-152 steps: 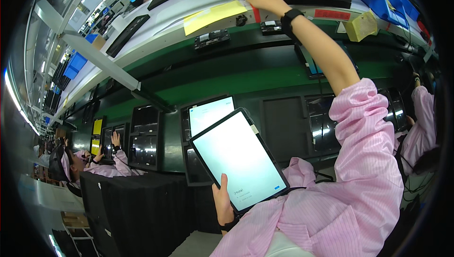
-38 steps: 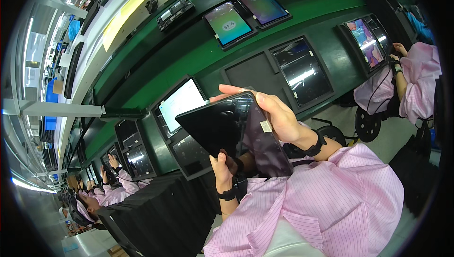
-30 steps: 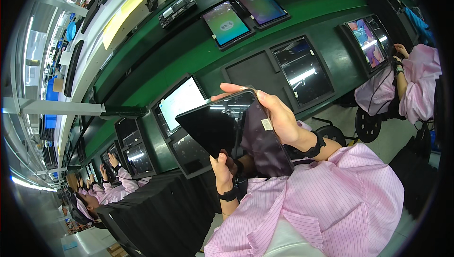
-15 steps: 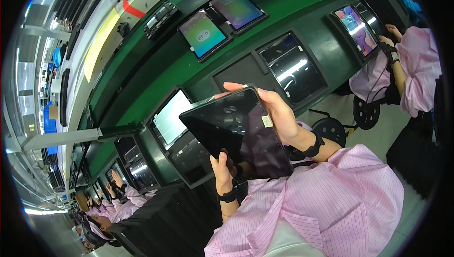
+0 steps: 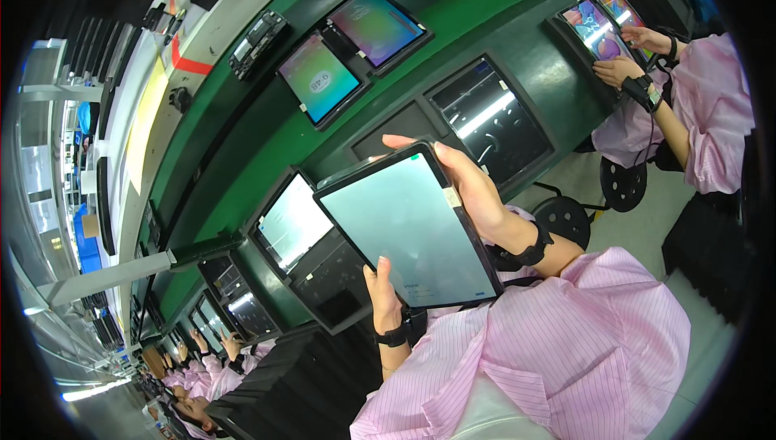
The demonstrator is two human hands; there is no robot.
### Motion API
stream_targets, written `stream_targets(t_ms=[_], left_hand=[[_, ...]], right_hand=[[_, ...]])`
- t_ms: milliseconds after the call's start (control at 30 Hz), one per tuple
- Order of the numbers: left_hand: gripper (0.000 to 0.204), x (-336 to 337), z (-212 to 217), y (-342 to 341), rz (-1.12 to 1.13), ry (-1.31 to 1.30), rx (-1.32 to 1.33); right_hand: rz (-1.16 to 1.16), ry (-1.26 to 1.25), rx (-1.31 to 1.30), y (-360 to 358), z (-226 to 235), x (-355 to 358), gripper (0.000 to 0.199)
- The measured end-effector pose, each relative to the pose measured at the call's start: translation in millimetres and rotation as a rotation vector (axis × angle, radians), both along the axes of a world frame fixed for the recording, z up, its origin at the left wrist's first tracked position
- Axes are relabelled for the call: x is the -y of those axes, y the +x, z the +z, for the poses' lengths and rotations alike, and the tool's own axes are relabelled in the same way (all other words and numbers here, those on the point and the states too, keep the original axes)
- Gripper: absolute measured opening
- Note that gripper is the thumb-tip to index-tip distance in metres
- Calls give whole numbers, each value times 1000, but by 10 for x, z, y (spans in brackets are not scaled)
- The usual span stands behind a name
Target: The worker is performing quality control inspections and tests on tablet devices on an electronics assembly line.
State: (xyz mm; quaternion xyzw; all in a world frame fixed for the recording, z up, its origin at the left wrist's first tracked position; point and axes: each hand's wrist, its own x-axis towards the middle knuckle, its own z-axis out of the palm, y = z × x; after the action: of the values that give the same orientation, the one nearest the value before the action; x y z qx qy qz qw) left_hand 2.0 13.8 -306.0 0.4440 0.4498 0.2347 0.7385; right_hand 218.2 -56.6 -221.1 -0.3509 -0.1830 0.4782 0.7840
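A tablet [image 5: 396,222] with a dark frame is held up between my two hands, its screen lit pale blue-green. My left hand [image 5: 383,294] grips its lower left edge, the thumb resting at the screen's border. My right hand [image 5: 475,189] wraps around the upper right edge, with the fingers passing behind the top. A small pale sticker [image 5: 450,197] sits on the frame beside my right hand. Behind the tablet, another tablet with a white lit screen [image 5: 293,222] lies in a dark tray [image 5: 330,325] on the bench.
On the green bench [image 5: 242,129] lie two tablets with coloured screens, one green-blue [image 5: 319,78] and one purple [image 5: 378,26]. A dark-screened tablet [image 5: 485,120] rests in a tray behind my right hand. At far right, a co-worker's hands [image 5: 622,64] touch a tablet. Stools [image 5: 562,217] stand below.
The screen of the tablet in my hands has gone from black to lit pale blue-green. My grip is much the same. The co-worker's hands at right have moved onto a tablet.
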Motion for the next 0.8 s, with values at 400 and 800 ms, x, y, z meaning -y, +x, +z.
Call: stream_targets(t_ms=[400,800], left_hand=[[30,-325,-761,678,40,111,-370],[65,-396,-1408,1131,-260,472,-691]], right_hand=[[-432,-1441,1200,1190,-1859,810,46],[-591,-1375,1350,1236,-2164,871,45]])
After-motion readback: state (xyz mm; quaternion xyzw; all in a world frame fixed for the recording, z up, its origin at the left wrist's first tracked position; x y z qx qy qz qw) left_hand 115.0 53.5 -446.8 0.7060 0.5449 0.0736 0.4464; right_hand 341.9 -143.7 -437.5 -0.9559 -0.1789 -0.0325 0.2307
